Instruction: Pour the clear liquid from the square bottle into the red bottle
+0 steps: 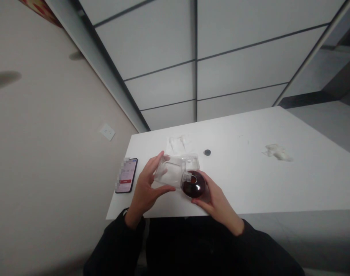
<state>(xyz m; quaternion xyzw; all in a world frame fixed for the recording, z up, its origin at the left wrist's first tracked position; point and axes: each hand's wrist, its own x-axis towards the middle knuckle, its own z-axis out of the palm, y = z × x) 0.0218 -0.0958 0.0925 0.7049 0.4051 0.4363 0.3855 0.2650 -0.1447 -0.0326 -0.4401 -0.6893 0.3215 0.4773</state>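
Observation:
My left hand (148, 183) grips a clear square bottle (170, 171), tipped on its side with the neck toward the right. Its mouth meets the opening of a dark red-brown round bottle (194, 187), which my right hand (213, 197) holds from the right side. Whether liquid is passing between them I cannot tell. Partly hidden behind the clear bottle is a transparent flat piece (192, 161) on the table. A small dark round cap (207, 152) rests a little beyond my right hand.
The white table (249, 184) carries a phone (127, 175) at its left edge, two whitish pump-like pieces (177, 144) toward the back and a crumpled pale wrapper or tissue (277, 152) on the right. A wall with a socket (107, 132) borders the left; panelled doors (169, 88) stand behind.

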